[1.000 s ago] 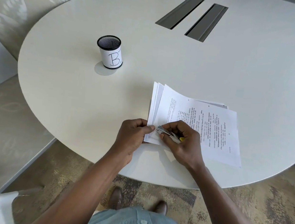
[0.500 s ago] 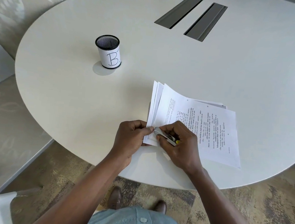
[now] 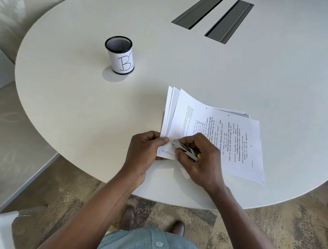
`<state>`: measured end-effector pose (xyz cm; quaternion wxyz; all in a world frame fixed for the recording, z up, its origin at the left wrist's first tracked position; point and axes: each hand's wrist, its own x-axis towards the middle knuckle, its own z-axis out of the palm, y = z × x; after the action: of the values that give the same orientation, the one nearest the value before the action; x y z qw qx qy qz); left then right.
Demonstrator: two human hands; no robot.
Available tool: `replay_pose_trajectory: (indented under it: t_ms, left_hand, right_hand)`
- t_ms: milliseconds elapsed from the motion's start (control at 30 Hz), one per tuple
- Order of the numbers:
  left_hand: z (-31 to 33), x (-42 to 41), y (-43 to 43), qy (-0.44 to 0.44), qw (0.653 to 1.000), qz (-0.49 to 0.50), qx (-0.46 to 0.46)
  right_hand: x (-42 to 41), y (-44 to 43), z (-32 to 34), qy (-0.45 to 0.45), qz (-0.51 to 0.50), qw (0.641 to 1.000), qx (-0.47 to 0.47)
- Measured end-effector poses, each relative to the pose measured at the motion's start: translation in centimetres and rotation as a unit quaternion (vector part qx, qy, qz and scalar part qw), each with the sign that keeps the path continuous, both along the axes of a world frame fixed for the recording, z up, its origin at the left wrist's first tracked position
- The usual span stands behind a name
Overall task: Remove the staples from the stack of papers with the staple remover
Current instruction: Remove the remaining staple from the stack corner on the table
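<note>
A fanned stack of printed papers (image 3: 217,132) lies on the white table near its front edge. My left hand (image 3: 145,152) pinches the stack's near left corner, thumb on top. My right hand (image 3: 197,160) grips a silver staple remover (image 3: 184,148) with a yellow end. Its metal tip rests on the top sheet just right of my left thumb. The staple itself is too small to make out.
A black mesh cup (image 3: 120,55) with a white label marked "B" stands to the far left of the papers. Two grey cable slots (image 3: 213,16) sit at the back of the round table (image 3: 261,73). Carpet and my shoes show below the table edge.
My right hand has slid the staple remover's tip slightly left, closer to my left thumb at the paper corner. The papers and my left hand have stayed put.
</note>
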<state>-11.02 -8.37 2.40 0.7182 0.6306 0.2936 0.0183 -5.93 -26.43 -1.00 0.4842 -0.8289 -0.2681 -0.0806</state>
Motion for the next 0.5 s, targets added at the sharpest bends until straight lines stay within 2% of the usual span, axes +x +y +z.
replay_pose_trajectory:
  t_ms: [300, 500]
  left_hand:
    - [-0.17, -0.12, -0.35, -0.005, 0.999, 0.025, 0.023]
    - [0.2, -0.18, -0.65, -0.005, 0.998, 0.058, -0.007]
  right_hand:
    - [0.0, -0.01, -0.04, -0.016, 0.009, 1.0, 0.005]
    - [0.1, 0.0, 0.07, -0.005, 0.003, 1.0, 0.01]
